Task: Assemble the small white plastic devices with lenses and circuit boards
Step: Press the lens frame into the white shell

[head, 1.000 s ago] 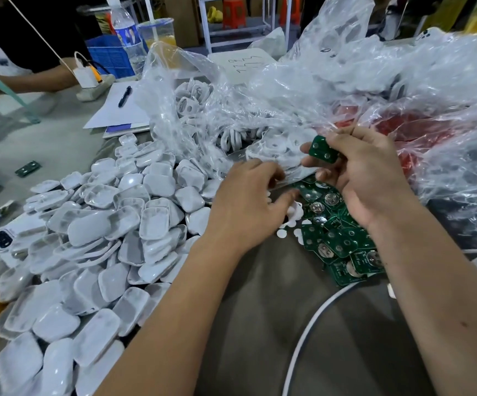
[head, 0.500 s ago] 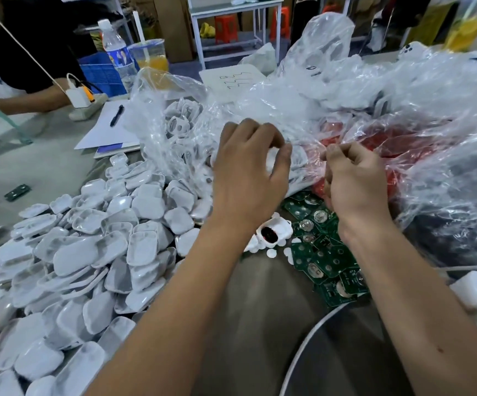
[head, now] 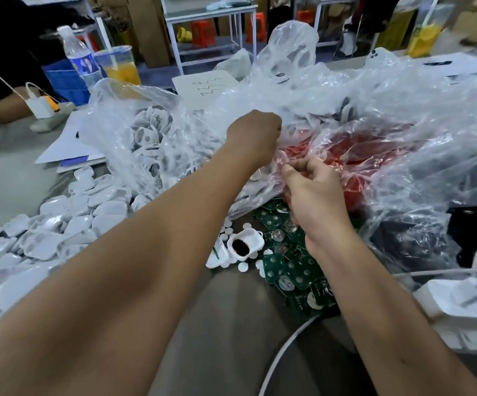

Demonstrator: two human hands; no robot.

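Observation:
My left hand reaches far forward, its fingers curled into the clear plastic bag that holds red parts. My right hand pinches a fold of the same bag near its opening. Below the hands lies a heap of green circuit boards. A white housing with a dark lens sits beside them among small white discs. A big pile of white shells covers the table at the left.
Another clear bag of white ring parts lies behind the shells. A water bottle, a cup of orange drink and papers stand at the far left. Another person's arm rests there. White cables run at the right.
My left hand has left the white housing on the table and moved forward into the bag. My right hand no longer shows the green board and now pinches the bag.

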